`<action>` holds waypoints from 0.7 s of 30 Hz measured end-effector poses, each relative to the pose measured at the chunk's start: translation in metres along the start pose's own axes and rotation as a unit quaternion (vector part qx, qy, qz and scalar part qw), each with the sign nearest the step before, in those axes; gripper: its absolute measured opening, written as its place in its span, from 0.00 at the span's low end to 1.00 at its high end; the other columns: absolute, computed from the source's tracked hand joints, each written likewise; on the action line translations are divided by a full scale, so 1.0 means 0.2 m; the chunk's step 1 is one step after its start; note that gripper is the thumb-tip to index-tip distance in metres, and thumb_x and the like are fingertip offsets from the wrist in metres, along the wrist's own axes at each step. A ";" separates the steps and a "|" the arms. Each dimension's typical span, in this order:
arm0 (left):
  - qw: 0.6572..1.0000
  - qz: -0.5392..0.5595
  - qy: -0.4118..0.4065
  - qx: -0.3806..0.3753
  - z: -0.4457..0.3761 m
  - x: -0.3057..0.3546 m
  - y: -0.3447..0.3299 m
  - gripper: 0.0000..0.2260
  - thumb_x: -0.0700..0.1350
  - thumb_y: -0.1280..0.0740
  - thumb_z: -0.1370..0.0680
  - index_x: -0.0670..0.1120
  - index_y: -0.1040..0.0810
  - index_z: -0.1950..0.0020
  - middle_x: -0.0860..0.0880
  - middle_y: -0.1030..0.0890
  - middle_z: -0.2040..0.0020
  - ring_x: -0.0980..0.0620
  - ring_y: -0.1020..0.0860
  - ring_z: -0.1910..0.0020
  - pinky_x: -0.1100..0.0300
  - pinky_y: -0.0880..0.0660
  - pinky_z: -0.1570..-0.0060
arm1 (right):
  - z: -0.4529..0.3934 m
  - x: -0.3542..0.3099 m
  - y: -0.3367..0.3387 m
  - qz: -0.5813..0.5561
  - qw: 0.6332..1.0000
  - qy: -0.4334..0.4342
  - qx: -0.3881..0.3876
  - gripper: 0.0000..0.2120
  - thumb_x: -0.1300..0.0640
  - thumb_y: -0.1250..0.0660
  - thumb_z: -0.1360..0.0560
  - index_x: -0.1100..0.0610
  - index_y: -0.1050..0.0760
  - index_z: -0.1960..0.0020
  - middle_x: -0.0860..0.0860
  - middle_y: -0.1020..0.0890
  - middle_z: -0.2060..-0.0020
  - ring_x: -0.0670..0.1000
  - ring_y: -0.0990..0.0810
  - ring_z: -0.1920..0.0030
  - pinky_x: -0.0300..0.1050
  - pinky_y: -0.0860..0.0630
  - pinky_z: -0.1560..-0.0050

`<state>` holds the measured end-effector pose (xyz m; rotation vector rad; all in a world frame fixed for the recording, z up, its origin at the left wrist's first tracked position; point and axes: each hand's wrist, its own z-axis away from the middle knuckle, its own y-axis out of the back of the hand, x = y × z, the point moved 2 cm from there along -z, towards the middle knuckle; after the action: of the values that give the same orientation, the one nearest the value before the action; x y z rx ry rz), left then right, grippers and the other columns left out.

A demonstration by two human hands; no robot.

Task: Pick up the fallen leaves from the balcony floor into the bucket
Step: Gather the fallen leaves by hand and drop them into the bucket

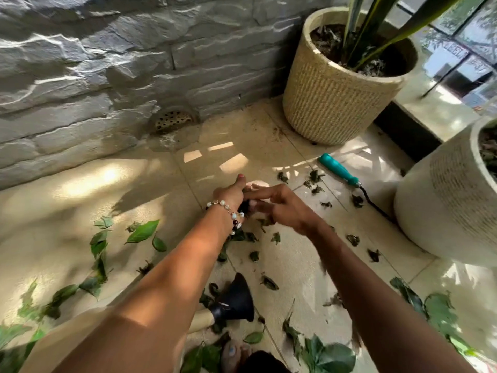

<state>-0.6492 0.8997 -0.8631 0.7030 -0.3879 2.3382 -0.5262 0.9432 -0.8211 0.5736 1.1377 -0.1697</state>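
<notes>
Two hands meet near the middle of the beige tiled balcony floor (80, 184), in front of the round perforated drain (173, 120) at the grey stone wall. The left hand (231, 193), with a beaded bracelet (228, 208) on its wrist, grips a bunch of dark crumpled leaves (246, 208); the right hand (279, 205) pinches at the same bunch. More green and dried fallen leaves (142, 231) lie scattered nearer the person than the drain. A teal-handled tool (340, 169) lies right of the drain.
</notes>
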 end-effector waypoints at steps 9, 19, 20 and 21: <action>0.998 0.009 0.025 -0.057 0.02 -0.01 -0.08 0.17 0.51 0.38 0.18 0.43 0.26 0.63 0.52 0.29 0.80 0.57 0.38 0.83 0.72 0.42 0.79 | -0.06 0.30 0.47 0.216 0.911 -0.167 0.309 0.16 0.61 0.32 0.24 0.55 0.24 0.37 0.54 0.22 0.39 0.53 0.23 0.41 0.53 0.25 0.38; 0.998 0.036 0.042 -0.026 -0.02 0.04 0.00 0.21 0.56 0.37 0.20 0.44 0.26 0.67 0.52 0.30 0.76 0.56 0.37 0.79 0.69 0.41 0.78 | -0.19 0.39 0.36 0.305 0.891 -0.104 0.320 0.12 0.64 0.39 0.22 0.62 0.21 0.43 0.60 0.20 0.46 0.58 0.23 0.45 0.27 0.36 0.52; 0.998 0.036 0.041 -0.026 -0.02 0.04 0.00 0.21 0.56 0.37 0.20 0.44 0.27 0.67 0.52 0.30 0.76 0.56 0.37 0.79 0.69 0.41 0.78 | -0.20 0.34 0.34 0.315 0.889 -0.080 0.322 0.11 0.64 0.38 0.22 0.61 0.21 0.42 0.59 0.19 0.47 0.57 0.22 0.46 0.33 0.31 0.49; 0.998 0.036 0.040 -0.028 -0.02 0.03 0.00 0.21 0.56 0.37 0.20 0.44 0.27 0.67 0.52 0.30 0.76 0.56 0.37 0.79 0.69 0.41 0.78 | -0.21 0.30 0.32 0.326 0.894 -0.042 0.303 0.11 0.63 0.37 0.21 0.61 0.21 0.41 0.58 0.18 0.48 0.56 0.21 0.47 0.40 0.26 0.48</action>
<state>-0.6551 0.9055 -0.8627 0.5747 -0.4485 2.4047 -0.5078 1.0281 -0.8650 1.4609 0.7398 0.0407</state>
